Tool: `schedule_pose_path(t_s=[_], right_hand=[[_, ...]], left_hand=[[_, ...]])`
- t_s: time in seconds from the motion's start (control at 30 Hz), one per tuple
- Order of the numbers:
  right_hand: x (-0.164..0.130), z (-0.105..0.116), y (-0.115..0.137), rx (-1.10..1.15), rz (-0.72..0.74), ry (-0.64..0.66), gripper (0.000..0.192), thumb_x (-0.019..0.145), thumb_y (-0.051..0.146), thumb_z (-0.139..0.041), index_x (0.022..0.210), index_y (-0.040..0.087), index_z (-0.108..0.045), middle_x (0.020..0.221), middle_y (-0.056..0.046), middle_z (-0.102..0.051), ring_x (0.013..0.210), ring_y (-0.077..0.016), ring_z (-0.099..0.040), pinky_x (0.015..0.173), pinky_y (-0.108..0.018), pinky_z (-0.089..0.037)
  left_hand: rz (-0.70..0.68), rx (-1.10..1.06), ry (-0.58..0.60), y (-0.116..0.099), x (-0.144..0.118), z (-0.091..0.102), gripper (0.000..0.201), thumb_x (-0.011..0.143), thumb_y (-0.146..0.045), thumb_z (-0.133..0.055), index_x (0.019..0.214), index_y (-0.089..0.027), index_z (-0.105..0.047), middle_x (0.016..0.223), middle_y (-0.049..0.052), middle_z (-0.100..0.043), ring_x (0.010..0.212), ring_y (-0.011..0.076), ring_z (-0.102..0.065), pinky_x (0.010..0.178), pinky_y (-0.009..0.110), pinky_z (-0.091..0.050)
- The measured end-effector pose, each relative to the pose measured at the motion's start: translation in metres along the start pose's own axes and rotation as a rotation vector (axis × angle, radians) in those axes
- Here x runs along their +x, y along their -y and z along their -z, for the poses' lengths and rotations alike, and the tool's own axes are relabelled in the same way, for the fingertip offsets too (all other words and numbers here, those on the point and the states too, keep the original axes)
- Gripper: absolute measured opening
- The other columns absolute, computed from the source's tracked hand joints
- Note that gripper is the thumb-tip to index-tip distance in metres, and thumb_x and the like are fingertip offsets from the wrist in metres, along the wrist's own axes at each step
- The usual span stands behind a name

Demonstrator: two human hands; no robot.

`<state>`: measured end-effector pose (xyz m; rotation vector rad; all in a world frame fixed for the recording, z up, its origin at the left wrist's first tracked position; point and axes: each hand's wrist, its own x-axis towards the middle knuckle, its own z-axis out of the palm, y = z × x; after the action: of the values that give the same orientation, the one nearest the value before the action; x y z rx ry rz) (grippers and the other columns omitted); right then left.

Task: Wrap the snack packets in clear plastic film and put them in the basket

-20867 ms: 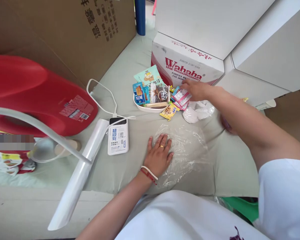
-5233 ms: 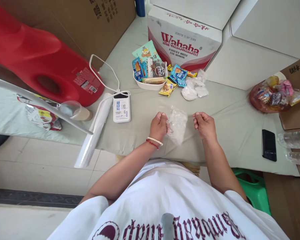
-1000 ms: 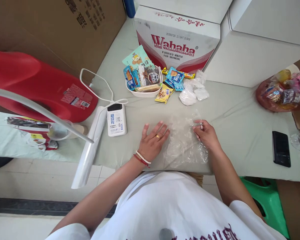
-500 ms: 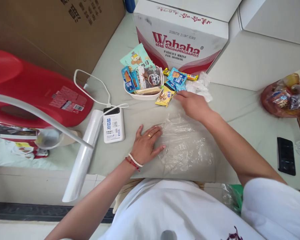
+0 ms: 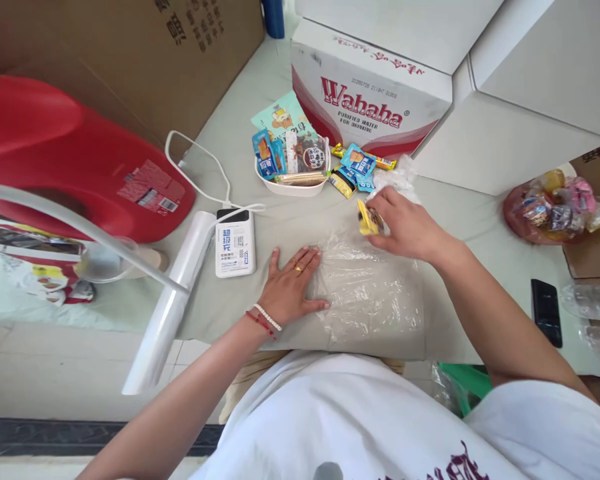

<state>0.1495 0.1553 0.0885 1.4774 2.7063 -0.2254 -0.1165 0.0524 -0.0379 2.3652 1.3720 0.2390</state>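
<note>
My right hand (image 5: 403, 223) grips a yellow snack packet (image 5: 369, 219) between thumb and fingers, above the far part of a clear plastic sheet (image 5: 373, 293) spread on the table. My left hand (image 5: 291, 283) lies flat with its fingers spread, at the sheet's left edge. Beyond the hands, several small blue and yellow snack packets (image 5: 359, 161) lie in a pile beside crumpled clear plastic (image 5: 400, 177). Left of that pile stands a white basket (image 5: 293, 189) filled with snack packets, a mint-green bag (image 5: 283, 115) sticking up at its back.
A white power bank (image 5: 235, 247) with a cable and a roll of plastic film (image 5: 167, 310) lie on the left, near a large red jug (image 5: 90, 160). A Wahaha carton (image 5: 370, 100) stands behind. On the right are a red bowl (image 5: 520, 227) of snacks and a black phone (image 5: 546, 312).
My right hand has taken a yellow packet from the front of the pile and drawn it back toward me over the sheet. My left hand stays flat; the camera view has shifted slightly.
</note>
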Motion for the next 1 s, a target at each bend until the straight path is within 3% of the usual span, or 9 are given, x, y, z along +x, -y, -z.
schedule_pose_path(t_s=[0.13, 0.23, 0.33, 0.4, 0.5, 0.63, 0.77, 0.9, 1.0], right_hand=[[-0.042, -0.020, 0.020, -0.027, 0.021, 0.201, 0.037, 0.086, 0.034, -0.073, 0.118, 0.018, -0.062, 0.121, -0.015, -0.061, 0.106, -0.0298, -0.059, 0.075, -0.035, -0.047], [-0.040, -0.038, 0.024, 0.018, 0.079, 0.309, 0.060, 0.082, 0.047, -0.080, 0.131, 0.018, -0.060, 0.134, -0.017, -0.059, 0.116, -0.0331, -0.058, 0.086, -0.038, -0.051], [-0.005, -0.042, 0.015, 0.134, 0.051, 0.227, 0.066, 0.094, 0.061, -0.061, 0.146, 0.020, -0.051, 0.143, -0.016, -0.057, 0.121, -0.0319, -0.059, 0.093, -0.039, -0.051], [0.034, -0.042, 0.006, 0.083, -0.123, 0.096, 0.058, 0.102, 0.056, -0.047, 0.145, 0.017, -0.053, 0.137, -0.019, -0.059, 0.117, -0.0331, -0.062, 0.091, -0.041, -0.051], [0.097, -0.055, -0.008, -0.043, -0.343, -0.034, 0.061, 0.100, 0.056, -0.050, 0.139, 0.011, -0.055, 0.136, -0.025, -0.058, 0.114, -0.0382, -0.061, 0.088, -0.045, -0.051], [0.139, -0.077, -0.018, -0.079, -0.375, -0.132, 0.053, 0.104, 0.048, -0.042, 0.132, 0.006, -0.059, 0.133, -0.028, -0.057, 0.113, -0.0385, -0.059, 0.088, -0.047, -0.049], [0.115, -0.077, -0.020, -0.113, -0.280, -0.151, 0.047, 0.105, 0.026, -0.026, 0.127, 0.009, -0.064, 0.130, -0.026, -0.059, 0.118, -0.0387, -0.053, 0.087, -0.047, -0.047], [0.069, -0.062, -0.023, -0.136, -0.288, -0.158, 0.044, 0.105, 0.027, -0.029, 0.123, 0.017, -0.067, 0.127, -0.019, -0.062, 0.112, -0.0350, -0.054, 0.081, -0.040, -0.045], [0.044, -0.054, -0.028, -0.111, -0.344, -0.187, 0.041, 0.105, 0.031, -0.033, 0.116, 0.019, -0.071, 0.122, -0.016, -0.065, 0.102, -0.0310, -0.057, 0.075, -0.036, -0.041]], left_hand=[[0.003, 0.001, -0.004, 0.002, 0.000, 0.000, 0.093, 0.085, -0.067, -0.068, 0.160, -0.022, -0.039, 0.165, 0.018, -0.040, 0.156, 0.0399, -0.031, 0.126, 0.071, 0.002], [-0.001, -0.005, -0.008, 0.003, 0.000, -0.001, 0.092, 0.085, -0.065, -0.069, 0.160, -0.021, -0.039, 0.165, 0.017, -0.040, 0.156, 0.0390, -0.031, 0.126, 0.071, 0.004], [-0.009, -0.010, -0.004, 0.004, 0.000, -0.001, 0.094, 0.085, -0.065, -0.070, 0.161, -0.020, -0.037, 0.166, 0.017, -0.039, 0.156, 0.0388, -0.031, 0.126, 0.071, 0.005], [-0.009, -0.005, 0.001, 0.004, -0.001, -0.001, 0.095, 0.085, -0.066, -0.069, 0.161, -0.019, -0.036, 0.166, 0.017, -0.038, 0.156, 0.0389, -0.031, 0.126, 0.071, 0.005], [-0.005, 0.008, 0.009, 0.005, -0.001, -0.001, 0.098, 0.085, -0.067, -0.068, 0.163, -0.019, -0.033, 0.167, 0.018, -0.036, 0.157, 0.0391, -0.030, 0.126, 0.071, 0.006], [0.013, 0.024, 0.031, 0.007, -0.001, -0.001, 0.105, 0.080, -0.073, -0.069, 0.163, -0.020, -0.034, 0.168, 0.018, -0.034, 0.159, 0.0425, -0.023, 0.125, 0.072, 0.005], [0.029, 0.023, 0.058, 0.009, -0.001, 0.002, 0.108, 0.078, -0.071, -0.072, 0.164, -0.020, -0.033, 0.170, 0.017, -0.030, 0.160, 0.0430, -0.016, 0.126, 0.071, 0.003], [0.048, 0.023, 0.074, 0.010, -0.001, 0.005, 0.108, 0.078, -0.065, -0.075, 0.165, -0.021, -0.028, 0.172, 0.018, -0.024, 0.161, 0.0412, -0.017, 0.125, 0.073, -0.005], [0.069, 0.044, 0.039, 0.012, -0.002, 0.006, 0.098, 0.081, -0.062, -0.074, 0.163, -0.026, -0.035, 0.172, 0.017, -0.025, 0.160, 0.0420, -0.018, 0.123, 0.075, -0.010]])
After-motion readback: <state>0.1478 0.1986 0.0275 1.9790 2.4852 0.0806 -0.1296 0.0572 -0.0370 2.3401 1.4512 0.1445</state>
